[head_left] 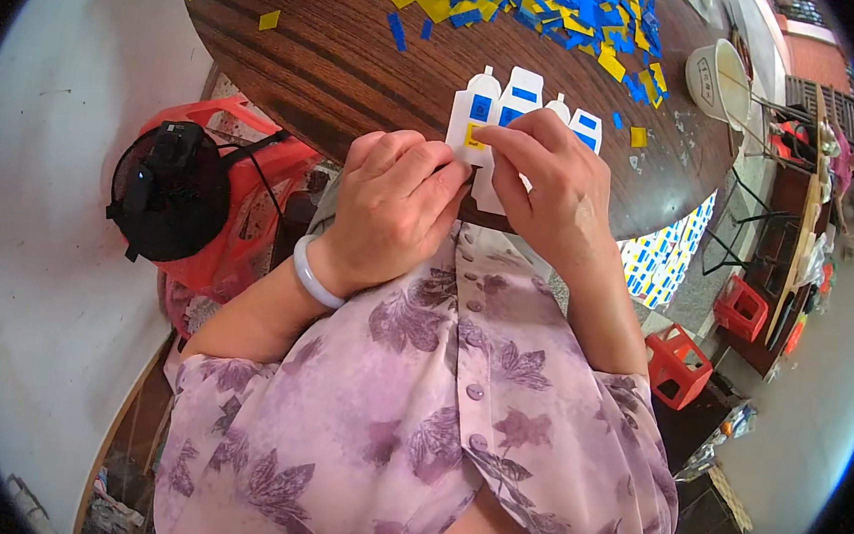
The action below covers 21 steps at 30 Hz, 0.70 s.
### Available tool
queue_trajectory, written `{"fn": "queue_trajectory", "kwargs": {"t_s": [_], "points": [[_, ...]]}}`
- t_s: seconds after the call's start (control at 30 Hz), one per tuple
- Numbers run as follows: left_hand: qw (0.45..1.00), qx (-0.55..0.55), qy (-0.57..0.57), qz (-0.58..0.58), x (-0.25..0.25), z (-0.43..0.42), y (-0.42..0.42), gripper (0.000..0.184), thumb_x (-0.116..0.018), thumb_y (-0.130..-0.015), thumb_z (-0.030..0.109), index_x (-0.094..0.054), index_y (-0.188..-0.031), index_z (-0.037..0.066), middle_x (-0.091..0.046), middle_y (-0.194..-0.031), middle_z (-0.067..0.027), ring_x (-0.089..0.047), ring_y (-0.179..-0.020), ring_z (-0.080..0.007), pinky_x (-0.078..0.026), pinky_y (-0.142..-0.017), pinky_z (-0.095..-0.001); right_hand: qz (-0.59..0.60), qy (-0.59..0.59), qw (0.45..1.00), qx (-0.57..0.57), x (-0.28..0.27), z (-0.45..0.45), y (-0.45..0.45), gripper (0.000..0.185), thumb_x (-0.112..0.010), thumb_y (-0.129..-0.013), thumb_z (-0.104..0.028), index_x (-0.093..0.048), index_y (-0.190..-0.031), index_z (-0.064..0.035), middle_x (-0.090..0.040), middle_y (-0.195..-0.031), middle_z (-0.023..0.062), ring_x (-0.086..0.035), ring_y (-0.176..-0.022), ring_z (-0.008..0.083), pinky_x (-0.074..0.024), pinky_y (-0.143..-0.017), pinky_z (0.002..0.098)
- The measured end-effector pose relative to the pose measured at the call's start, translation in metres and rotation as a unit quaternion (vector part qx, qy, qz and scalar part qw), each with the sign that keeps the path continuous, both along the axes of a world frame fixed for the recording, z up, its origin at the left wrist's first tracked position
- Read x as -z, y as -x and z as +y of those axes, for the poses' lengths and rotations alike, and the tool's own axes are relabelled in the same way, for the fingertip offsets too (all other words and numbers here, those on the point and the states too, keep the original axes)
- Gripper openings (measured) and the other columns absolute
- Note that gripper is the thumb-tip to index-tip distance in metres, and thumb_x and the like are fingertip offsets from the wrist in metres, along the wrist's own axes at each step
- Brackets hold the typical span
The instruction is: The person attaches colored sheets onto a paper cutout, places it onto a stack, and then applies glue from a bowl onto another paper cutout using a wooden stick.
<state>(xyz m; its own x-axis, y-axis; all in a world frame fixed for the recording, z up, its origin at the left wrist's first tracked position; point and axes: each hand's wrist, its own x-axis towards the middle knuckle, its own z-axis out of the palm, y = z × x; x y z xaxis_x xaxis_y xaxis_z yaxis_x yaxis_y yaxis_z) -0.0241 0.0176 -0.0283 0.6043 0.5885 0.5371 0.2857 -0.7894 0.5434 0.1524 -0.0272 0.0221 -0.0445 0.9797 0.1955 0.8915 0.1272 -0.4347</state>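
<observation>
A flat white cardboard box blank with tabs along its far edge lies at the near edge of the round table. Blue patches and a yellow patch mark its panels. My left hand is closed, with its fingertips gripping the blank's left edge. Over the blank's middle, my right hand is curled, its fingertips pinched together beside the yellow patch. What sits between those fingertips, if anything, is hidden. Both hands cover parts of the blank's near side.
Blue and yellow pieces are heaped across the dark wooden table. A white bucket stands at its right edge. On the left, a red plastic chair carries a black mesh object. A patterned sheet shows below the table.
</observation>
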Motion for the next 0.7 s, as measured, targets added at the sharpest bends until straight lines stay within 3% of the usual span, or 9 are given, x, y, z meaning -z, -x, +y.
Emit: {"fn": "queue_trajectory", "kwargs": {"t_s": [0.2, 0.7], "points": [[1.000, 0.001, 0.002, -0.003, -0.0006, -0.0005, -0.0010, 0.028, -0.074, -0.067, 0.007, -0.065, -0.095, 0.005, -0.060, -0.093, -0.0044, -0.056, -0.088, -0.0251, -0.041, -0.079, -0.0383, -0.043, -0.013, 0.999, -0.011, 0.0020, -0.0026, 0.0007, 0.018, -0.065, -0.070, -0.005, -0.067, -0.087, -0.0120, -0.057, -0.080, 0.0049, -0.060, -0.071, 0.0229, -0.0482, -0.059, 0.0350], [1.000, 0.003, 0.012, 0.009, -0.0070, 0.0011, -0.0036, 0.023, -0.073, -0.069, 0.008, -0.065, -0.090, 0.004, -0.059, -0.091, -0.0054, -0.056, -0.087, -0.0253, -0.041, -0.077, -0.0386, -0.024, -0.036, 0.999, 0.003, 0.0062, 0.0037, 0.0015, 0.017, -0.066, -0.069, -0.005, -0.067, -0.085, -0.0115, -0.056, -0.079, 0.0040, -0.060, -0.070, 0.0226, -0.0478, -0.058, 0.0343]]}}
